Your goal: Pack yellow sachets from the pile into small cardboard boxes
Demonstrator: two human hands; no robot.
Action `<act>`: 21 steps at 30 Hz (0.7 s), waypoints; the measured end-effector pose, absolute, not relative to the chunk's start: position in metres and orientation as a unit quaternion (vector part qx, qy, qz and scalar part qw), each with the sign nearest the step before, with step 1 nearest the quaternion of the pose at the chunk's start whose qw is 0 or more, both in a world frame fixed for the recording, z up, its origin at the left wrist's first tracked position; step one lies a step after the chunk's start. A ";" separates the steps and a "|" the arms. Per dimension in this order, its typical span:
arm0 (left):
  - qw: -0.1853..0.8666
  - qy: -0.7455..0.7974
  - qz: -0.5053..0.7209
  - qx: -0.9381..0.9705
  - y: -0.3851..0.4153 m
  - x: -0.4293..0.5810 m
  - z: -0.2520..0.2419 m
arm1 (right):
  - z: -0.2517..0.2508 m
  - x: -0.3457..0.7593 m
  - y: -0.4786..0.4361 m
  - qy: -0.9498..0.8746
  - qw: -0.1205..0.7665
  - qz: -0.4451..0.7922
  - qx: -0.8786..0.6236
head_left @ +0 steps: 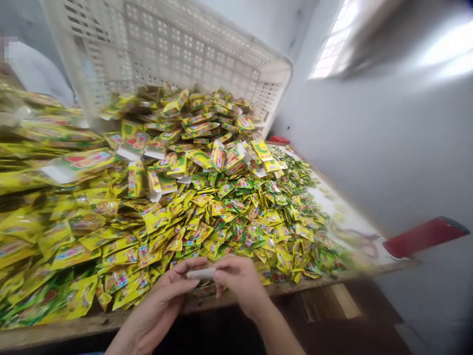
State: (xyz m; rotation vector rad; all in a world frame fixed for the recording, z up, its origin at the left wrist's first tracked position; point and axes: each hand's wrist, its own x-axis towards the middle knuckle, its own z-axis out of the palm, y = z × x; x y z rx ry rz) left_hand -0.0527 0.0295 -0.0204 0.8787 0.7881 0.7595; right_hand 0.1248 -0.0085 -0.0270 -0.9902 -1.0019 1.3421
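Left hand [166,291], half curled with the palm turned inward, takes the left end of a small pale piece [201,274] between thumb and fingers; the right hand [240,281], more tightly bent, pinches its right end between thumb and forefinger. The piece lies roughly level between the 2 hands, at the near edge of a tabletop [360,242]; it is too blurred to tell whether it is a box or something flatter. Beyond the hands, a deep heap of glossy yellow and green sachets [229,217] runs along the near edge and thins out toward the right edge. Behind them, small yellow cartons [199,118], several with white flaps showing, spill from a white plastic crate [275,74] tipped on its side toward the far edge. A dark red object [424,236] sticks out past the right edge, near the near right corner. The step in hand appears to be close 2-handed work on this single piece. The next move seems to call for a light, steady pinch at both ends, with the fingertips doing the fine work without crushing it.
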 end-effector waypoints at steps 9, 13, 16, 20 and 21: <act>0.769 0.365 0.351 0.390 0.015 -0.038 -0.004 | -0.026 0.130 -0.006 -0.525 0.452 0.568 -0.445; 0.702 0.401 0.406 0.426 0.017 -0.037 -0.019 | -0.030 0.121 0.003 -0.460 0.524 0.489 -0.524; 0.609 0.449 0.472 0.453 0.023 -0.034 -0.033 | -0.025 0.121 0.011 -0.468 0.555 0.465 -0.507; 0.545 0.476 0.489 0.487 0.030 -0.031 -0.042 | -0.021 0.127 0.019 -0.447 0.552 0.516 -0.478; 0.537 0.477 0.485 0.498 0.031 -0.031 -0.042 | -0.022 0.128 0.020 -0.436 0.553 0.526 -0.477</act>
